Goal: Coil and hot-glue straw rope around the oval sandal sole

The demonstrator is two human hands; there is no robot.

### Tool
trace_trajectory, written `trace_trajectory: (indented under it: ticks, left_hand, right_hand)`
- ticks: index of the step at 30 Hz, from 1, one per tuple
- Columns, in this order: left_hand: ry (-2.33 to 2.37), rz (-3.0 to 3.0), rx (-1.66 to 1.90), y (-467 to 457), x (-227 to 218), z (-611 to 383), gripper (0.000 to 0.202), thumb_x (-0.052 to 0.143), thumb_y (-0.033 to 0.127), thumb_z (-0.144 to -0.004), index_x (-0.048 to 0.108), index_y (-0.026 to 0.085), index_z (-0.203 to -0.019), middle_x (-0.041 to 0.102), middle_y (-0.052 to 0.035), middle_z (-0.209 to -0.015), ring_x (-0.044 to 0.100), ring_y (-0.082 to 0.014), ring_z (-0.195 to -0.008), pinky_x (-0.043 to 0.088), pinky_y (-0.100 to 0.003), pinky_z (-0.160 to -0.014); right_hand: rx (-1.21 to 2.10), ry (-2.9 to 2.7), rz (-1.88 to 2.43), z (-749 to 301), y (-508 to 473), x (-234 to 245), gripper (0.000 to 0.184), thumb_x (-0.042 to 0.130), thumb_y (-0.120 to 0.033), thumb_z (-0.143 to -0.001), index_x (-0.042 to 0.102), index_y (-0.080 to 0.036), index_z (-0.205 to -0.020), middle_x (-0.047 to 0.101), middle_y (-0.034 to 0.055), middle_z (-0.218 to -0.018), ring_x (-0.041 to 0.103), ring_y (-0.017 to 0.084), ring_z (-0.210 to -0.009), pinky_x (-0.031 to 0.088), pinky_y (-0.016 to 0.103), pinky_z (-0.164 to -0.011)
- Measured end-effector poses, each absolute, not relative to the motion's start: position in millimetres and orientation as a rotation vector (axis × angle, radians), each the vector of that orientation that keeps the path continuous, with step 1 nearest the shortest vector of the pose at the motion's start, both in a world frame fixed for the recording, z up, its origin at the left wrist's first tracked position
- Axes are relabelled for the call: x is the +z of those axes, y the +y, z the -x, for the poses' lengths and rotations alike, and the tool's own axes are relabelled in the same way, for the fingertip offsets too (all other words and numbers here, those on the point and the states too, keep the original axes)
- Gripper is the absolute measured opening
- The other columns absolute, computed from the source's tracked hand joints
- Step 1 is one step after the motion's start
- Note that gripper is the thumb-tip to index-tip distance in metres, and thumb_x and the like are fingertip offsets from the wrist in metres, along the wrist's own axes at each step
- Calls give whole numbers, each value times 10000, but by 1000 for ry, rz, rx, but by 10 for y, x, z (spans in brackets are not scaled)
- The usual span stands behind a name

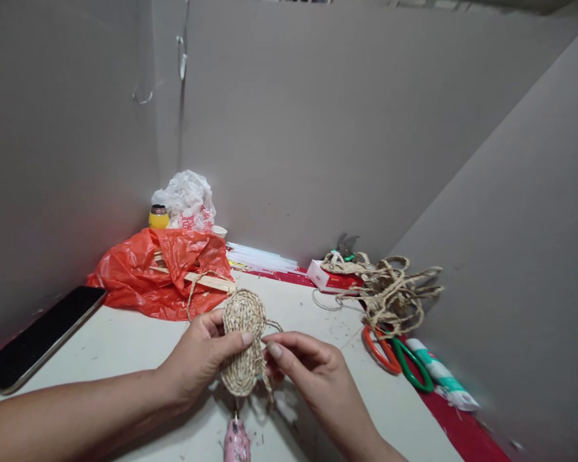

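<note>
An oval coil of braided straw cord (pixel 245 321), narrowed at its middle like a shoe sole, is held upright over the table. My left hand (pixel 200 353) grips it from the left, thumb lying across its front and the other fingers behind. At its right edge my right hand (pixel 313 369) pinches the loose straw cord (pixel 273 325) between thumb and forefinger. An end of cord dangles below that hand. Just under the coil lies a pink-handled tool (pixel 237 441) with a thin metal shaft; its tip is hidden.
A red plastic bag (pixel 139 269) with wooden strips stands behind my left hand, near a phone (pixel 41 337). Translucent sticks (pixel 264 258) lie at the back. At right are a tangled straw cord heap (pixel 395 295), orange (pixel 381 351) and green (pixel 413 366) handle loops, and a white-green tube (pixel 440 372).
</note>
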State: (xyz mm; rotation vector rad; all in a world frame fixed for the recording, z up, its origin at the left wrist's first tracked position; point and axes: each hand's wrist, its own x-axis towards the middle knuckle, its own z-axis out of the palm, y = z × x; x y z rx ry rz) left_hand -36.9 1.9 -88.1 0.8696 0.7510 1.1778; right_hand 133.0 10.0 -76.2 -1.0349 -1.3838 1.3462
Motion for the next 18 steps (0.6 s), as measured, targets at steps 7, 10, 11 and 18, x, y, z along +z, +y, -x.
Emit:
trace_trajectory:
  ticks: [7,10,11,18]
  left_hand:
    - [752,-864,1188,46,-902,385,132,728,208,-739,676,112,-813,700,-49,-710,634,-127,-614,513,-246,-612]
    - [781,-871,1194,50,-906,390,126,732,206,-735,668,122,-804,688,-30,-718,619,-116,-613,507,-241,-612]
    - [793,-875,1195,53,-907,391,130,735,209,-732,667,124,-802,687,-28,-721,617,-116,-617,506,-242,-611]
    - [848,-896,1203,65,-930,390,134,742,208,-722,684,126,-810,694,-27,-749,603,-107,-637,492,-229,-621]
  right_hand:
    - [1217,-1380,1079,-1365,91,-829,244,741,-400,-721,684,-163,-710,631,-5,-572,565,118,-499,480,214,-494]
    - [1086,-1528,1061,-1376,48,-834,171,683,-320,-781,661,-170,-702,609,-12,-567,539,117,-508,450,212,-485]
    - [1005,-1597,1043,-1380,32,-836,142,666,-285,-796,654,-174,-708,611,-9,-583,540,120,-521,448,215,-491]
    - [360,-2050,727,-1410,-33,-899,133,572,-55,-842,593,-166,-914,579,16,-700,538,141,-611,427,261,-559]
